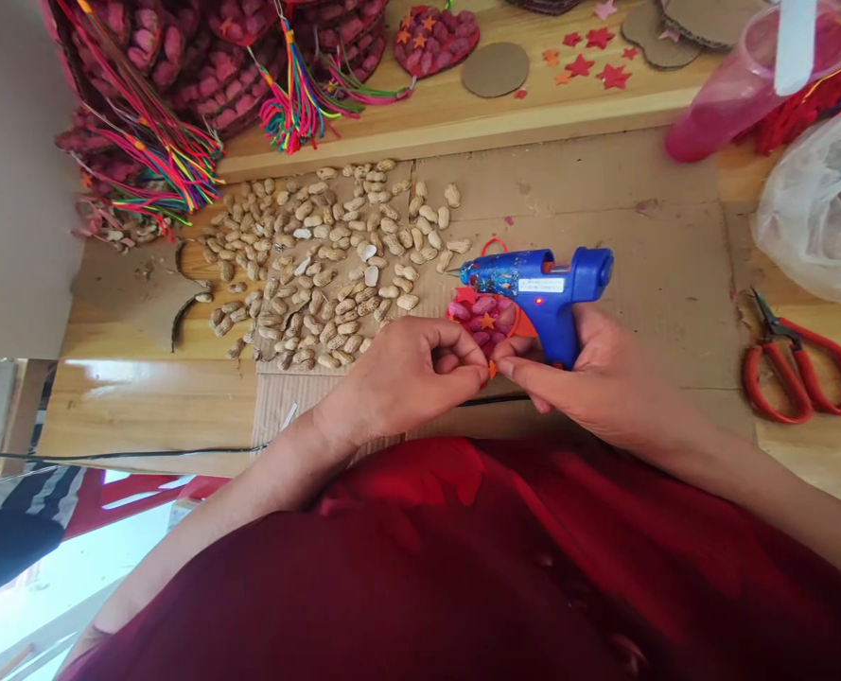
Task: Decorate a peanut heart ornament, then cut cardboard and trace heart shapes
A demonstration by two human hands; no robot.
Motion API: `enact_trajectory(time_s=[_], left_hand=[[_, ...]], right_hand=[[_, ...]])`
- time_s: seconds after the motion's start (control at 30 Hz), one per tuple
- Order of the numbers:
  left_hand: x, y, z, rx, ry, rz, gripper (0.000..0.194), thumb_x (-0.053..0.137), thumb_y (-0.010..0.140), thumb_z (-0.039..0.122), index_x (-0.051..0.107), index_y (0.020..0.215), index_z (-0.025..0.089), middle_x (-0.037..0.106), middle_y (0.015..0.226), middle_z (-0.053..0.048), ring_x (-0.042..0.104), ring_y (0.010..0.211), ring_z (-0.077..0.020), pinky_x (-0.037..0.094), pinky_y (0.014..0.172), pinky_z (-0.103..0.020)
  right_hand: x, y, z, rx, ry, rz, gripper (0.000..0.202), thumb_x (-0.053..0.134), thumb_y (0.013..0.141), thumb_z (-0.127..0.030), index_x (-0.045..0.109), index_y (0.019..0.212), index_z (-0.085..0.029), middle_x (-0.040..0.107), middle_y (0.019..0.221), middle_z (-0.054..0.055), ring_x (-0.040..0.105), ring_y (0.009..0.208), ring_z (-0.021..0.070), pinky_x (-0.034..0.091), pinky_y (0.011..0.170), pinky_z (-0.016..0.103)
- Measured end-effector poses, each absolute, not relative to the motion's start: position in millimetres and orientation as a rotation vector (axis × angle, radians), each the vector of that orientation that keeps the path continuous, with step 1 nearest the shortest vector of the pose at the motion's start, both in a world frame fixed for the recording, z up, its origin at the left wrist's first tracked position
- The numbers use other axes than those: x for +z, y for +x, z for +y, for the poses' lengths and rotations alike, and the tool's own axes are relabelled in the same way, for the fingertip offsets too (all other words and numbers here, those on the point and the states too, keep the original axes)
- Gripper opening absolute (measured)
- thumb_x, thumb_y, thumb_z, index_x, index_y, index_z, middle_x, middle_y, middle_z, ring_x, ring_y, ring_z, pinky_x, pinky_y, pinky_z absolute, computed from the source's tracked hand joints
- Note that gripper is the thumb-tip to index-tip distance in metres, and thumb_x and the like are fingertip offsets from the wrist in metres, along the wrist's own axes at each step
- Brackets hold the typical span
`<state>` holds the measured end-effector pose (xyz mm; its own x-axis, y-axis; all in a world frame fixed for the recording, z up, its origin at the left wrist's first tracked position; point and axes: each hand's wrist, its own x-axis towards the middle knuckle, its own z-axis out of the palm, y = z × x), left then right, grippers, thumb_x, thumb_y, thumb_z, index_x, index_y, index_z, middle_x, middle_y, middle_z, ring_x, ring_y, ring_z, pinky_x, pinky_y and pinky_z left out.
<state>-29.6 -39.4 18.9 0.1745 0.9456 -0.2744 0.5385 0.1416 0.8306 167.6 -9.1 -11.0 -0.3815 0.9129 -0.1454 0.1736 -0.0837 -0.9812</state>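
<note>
Pretty sure this is a little craft workshop, or at least somebody's craft corner, though I can't tell if it's inside a home or a business. The wooden surface [143,397] has cardboard [661,274] laid over it, with loose peanuts [341,307], a paint-smeared blue glue gun [569,322] and red-handled scissors [807,378] all sharing the space. Then there's the raised ledge [420,123] at the back with cut-out stars [600,38], a cardboard disc [495,69] and piled-up pink peanut decorations [221,90] with bright tassels [293,104], so yeah, handmade stuff in bulk.
</note>
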Motion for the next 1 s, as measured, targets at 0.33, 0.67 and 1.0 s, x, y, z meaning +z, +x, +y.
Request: enact_trajectory(time_s=[0.33, 0.67, 1.0], left_hand=[[14, -29, -40, 0.592, 1.475, 1.538, 0.008, 0.068, 0.076, 0.025, 0.073, 0.076, 0.019, 0.049, 0.056, 0.004, 0.038, 0.053, -0.0078, 0.028, 0.048, -0.022], [16, -43, -32, 0.535, 1.586, 1.565, 0.013, 0.067, 0.078, 0.027, 0.075, 0.079, 0.017, 0.052, 0.057, 0.004, 0.04, 0.052, -0.0064, 0.028, 0.048, -0.019], [18, -46, -28, 0.533, 1.583, 1.571, 0.012, 0.069, 0.081, 0.028, 0.075, 0.08, 0.017, 0.043, 0.053, 0.006, 0.033, 0.049, -0.0058, 0.024, 0.046, -0.019]], right_hand=[[-17, 164, -10, 1.484, -1.198, -1.634, 0.024, 0.076, 0.079, -0.029, 0.061, 0.097, -0.028, 0.063, 0.068, -0.005, 0.051, 0.049, 0.0113, 0.041, 0.046, 0.028], [-18, 167, -4, 1.388, -1.291, -1.576, 0.029, 0.076, 0.078, -0.031, 0.058, 0.101, -0.026, 0.066, 0.075, -0.005, 0.054, 0.051, 0.0115, 0.045, 0.05, 0.028], [-17, 171, -2, 1.355, -1.262, -1.487, 0.03, 0.074, 0.08, -0.031, 0.06, 0.107, -0.028, 0.067, 0.077, -0.003, 0.054, 0.051, 0.013, 0.045, 0.05, 0.031]])
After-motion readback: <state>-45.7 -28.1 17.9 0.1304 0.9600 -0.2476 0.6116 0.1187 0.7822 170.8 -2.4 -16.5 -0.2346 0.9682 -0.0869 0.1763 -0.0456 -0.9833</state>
